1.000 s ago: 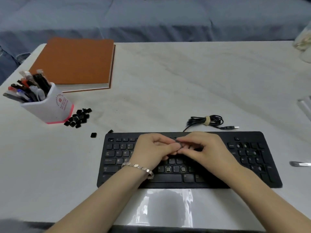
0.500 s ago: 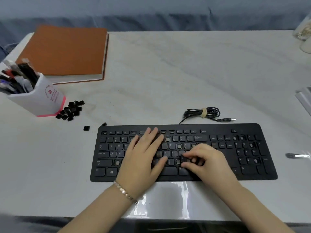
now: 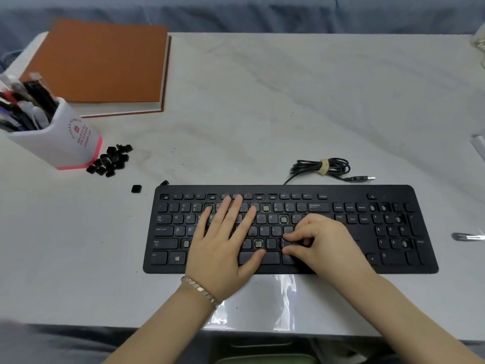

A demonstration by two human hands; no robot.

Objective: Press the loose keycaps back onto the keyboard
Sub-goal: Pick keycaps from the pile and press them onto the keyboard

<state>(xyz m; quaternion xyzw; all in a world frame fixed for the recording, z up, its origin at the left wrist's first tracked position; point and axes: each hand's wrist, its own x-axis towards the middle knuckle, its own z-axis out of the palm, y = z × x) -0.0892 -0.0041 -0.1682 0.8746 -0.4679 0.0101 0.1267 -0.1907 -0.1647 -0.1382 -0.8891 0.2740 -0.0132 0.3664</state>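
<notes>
The left hand [image 3: 223,248] lies open and flat on the letter keys of the flat black keyboard [image 3: 388,195], likely steadying it. The right hand [image 3: 322,243] has its fingers curled, forefinger and thumb pinching a small black keycap [image 3: 291,243] at the bottom letter row, right of centre; the cap is mostly hidden. It looks about to be seated. A bare socket [image 3: 258,243] shows just left of it, with more further up. The keyboard's long axis runs left to right across the pale marbled surface [image 3: 262,114]. The heap of loose black keycaps [image 3: 111,160] lies beyond its far-left corner, against the white pen holder [image 3: 60,143], with a lone black keycap [image 3: 136,188] between. Both are far nearer the left hand, so it looks better placed to fetch the next cap
</notes>
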